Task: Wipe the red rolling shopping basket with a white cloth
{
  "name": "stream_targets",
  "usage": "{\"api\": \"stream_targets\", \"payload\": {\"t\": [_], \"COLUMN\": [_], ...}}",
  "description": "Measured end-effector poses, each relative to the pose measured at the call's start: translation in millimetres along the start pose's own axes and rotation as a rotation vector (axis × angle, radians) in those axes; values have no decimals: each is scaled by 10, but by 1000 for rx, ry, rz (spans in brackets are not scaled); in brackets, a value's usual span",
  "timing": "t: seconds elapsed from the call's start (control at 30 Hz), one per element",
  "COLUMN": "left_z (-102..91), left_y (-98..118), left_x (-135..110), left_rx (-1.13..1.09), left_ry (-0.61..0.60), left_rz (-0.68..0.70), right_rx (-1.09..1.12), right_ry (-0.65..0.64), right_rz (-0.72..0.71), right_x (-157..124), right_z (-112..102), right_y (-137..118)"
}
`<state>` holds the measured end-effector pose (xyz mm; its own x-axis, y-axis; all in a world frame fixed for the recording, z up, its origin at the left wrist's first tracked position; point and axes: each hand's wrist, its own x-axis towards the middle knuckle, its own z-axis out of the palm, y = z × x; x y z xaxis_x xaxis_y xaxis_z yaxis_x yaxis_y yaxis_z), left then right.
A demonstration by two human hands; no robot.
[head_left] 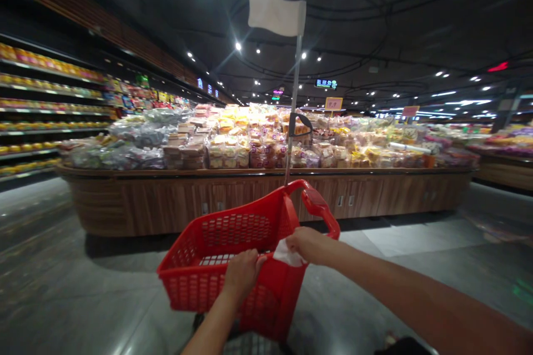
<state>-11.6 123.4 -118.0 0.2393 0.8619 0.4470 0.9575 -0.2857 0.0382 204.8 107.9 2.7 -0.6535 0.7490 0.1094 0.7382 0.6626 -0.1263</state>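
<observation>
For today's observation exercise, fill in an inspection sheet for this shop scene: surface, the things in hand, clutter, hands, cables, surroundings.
Surface: glossy grey floor with light reflections; no table in use.
Things in hand: red plastic basket, perforated walls, red handle raised at its far end; inside looks bare as far as seen. White paper or cloth at the rim.
Clutter: nothing seen on the floor.
Hands: left hand grips the basket's near rim; right hand pinches the white piece at the rim.
Cables: dark lines run across the ceiling.
Surroundings: wooden island display piled with packaged goods; stocked shelves at left; white flag on a pole behind the basket.
</observation>
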Motion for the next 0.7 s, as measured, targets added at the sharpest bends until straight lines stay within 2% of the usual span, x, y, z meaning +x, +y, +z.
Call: {"api": "stream_targets", "payload": {"t": [0.17,0.27,0.37,0.57,0.7], "left_z": [-1,-2,1,2,-6], "left_y": [-20,-12,1,-70,-171], "left_x": [-15,-18,-7,-7,-53], "left_rx": [-14,-15,-9,20,30], "left_ry": [-1,-2,-3,2,4], "left_rz": [6,8,11,19,33], "right_rx": [-80,-100,-96,-52,-28], "right_ry": [-11,-45,-107,-306,-450], "right_rz": [86,154,181,130,87], "right_x": [-340,-384,-219,300,244], "right_z": [-401,-552,-521,-261,-353], "right_y": [412,560,543,360,470]}}
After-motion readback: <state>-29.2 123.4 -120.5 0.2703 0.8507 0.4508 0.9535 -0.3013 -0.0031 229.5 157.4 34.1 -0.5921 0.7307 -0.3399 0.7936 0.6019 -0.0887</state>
